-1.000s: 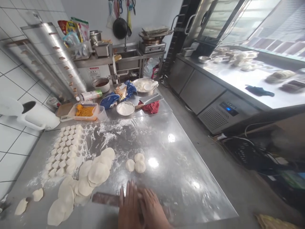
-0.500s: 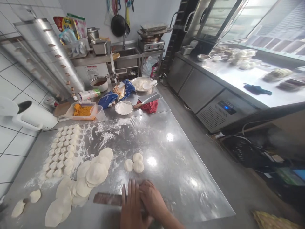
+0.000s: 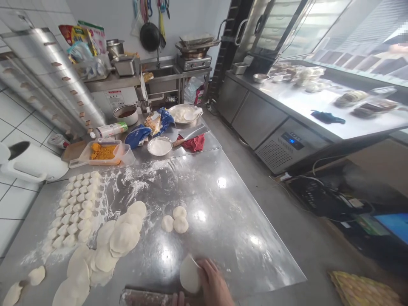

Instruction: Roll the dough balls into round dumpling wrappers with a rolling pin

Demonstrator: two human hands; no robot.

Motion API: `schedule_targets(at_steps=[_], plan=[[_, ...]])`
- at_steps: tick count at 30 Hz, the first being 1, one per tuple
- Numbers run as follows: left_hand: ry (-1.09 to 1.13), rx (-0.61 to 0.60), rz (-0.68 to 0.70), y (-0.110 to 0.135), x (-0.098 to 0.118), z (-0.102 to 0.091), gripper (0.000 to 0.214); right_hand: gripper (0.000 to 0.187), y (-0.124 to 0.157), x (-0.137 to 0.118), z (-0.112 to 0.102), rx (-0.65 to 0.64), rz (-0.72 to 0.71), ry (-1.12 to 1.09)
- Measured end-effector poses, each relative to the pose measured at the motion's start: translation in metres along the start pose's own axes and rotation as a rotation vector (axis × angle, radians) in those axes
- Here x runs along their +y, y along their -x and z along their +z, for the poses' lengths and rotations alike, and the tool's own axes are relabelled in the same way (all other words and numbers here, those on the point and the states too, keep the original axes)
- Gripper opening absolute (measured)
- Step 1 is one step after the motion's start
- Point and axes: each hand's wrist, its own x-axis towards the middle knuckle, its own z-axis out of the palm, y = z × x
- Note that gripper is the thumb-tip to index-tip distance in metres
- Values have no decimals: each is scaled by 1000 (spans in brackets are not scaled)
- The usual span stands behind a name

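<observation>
At the near edge of the steel table, my right hand (image 3: 214,281) pinches the right edge of a thin round dough wrapper (image 3: 190,274), whose top edge is lifted a little. Only the fingertips of my left hand (image 3: 178,299) show at the bottom of the picture, over the right part of a floury wooden rolling pin (image 3: 146,297). Beyond the wrapper sit three small flattened dough rounds (image 3: 180,225). To the left lies an overlapping trail of rolled wrappers (image 3: 125,238).
Rows of small dough pieces (image 3: 72,208) lie in flour at the left. Towards the back stand a tub of orange filling (image 3: 105,154), a bowl of flour (image 3: 160,146), a cleaver (image 3: 194,132) and a red cloth (image 3: 195,143). A steel counter (image 3: 245,110) is across the aisle.
Both hands were together over the rolling pin. My right hand has moved away to the right and taken the wrapper's edge. My left hand and the pin have shifted nearer to me.
</observation>
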Motion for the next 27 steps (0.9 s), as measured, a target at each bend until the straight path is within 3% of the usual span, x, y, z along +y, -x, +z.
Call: schedule_targets(at_steps=[5, 7, 11, 13, 16, 18, 21, 22, 24, 27], plan=[[60, -256, -39, -20, -2, 16, 105, 31, -11, 0, 0, -42, -59, 88], [67, -230, -41, -16, 3, 15, 107, 26, -14, -2, -4, -53, -69, 83], [43, -69, -19, 5, 14, 4, 105, 41, 3, 5, -9, -12, 13, 24], [50, -96, -27, 2, 15, 5, 103, 39, 7, 9, -8, -10, 28, 21], [76, -249, -74, -8, 14, 17, 107, 29, -1, 8, -9, -35, -17, 43], [67, -200, -74, -2, 16, 22, 108, 26, -4, 7, -12, -45, -30, 39], [28, 27, -24, 17, 22, 22, 109, 36, 4, 7, -19, -37, -22, 46], [26, 49, -15, 20, 23, 21, 110, 38, 6, 7, -20, -34, -26, 57], [63, -25, -45, 14, 25, 19, 112, 36, 7, 7, -20, -36, -40, 88], [174, -262, -137, -8, 24, 23, 117, 28, -4, 5, -17, -67, -40, 144]])
